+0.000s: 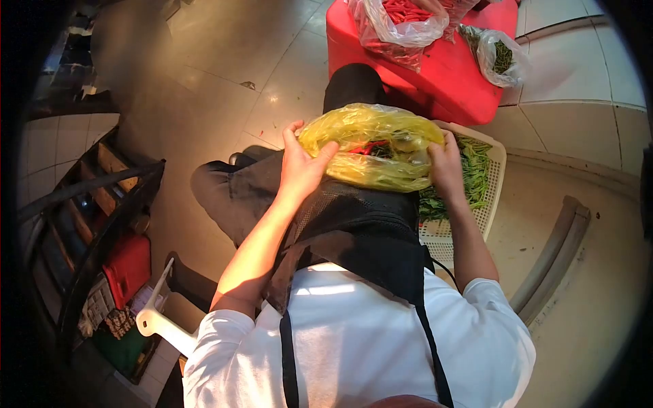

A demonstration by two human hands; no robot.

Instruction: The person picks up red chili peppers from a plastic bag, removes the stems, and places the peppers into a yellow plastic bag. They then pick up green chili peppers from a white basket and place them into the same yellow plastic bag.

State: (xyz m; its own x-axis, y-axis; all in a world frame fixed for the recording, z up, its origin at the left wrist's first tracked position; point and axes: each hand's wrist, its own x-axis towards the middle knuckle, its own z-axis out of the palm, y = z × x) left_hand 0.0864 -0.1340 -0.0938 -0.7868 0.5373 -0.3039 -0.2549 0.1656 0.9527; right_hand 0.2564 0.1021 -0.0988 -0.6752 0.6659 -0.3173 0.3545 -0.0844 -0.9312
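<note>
A yellow plastic bag (360,119) lies across my lap, its mouth spread wide. Red chillies (368,147) and something dark show inside; the rest of the contents is hidden by the plastic. My left hand (304,164) grips the bag's left end, thumb on the near side and fingers behind it. At the other end, my right hand (445,165) pinches the bag's rim. Close below and beside my right hand, green leafy stems (474,173) fill a cream plastic basket (495,178).
Ahead stands a red plastic surface (435,85) bearing a clear bag of red chillies (407,12) and a clear bag of green stalks (503,58). A dark stair-like rack (102,183) and a white chair arm (163,319) are on the left; a grey pipe (552,255) runs at right.
</note>
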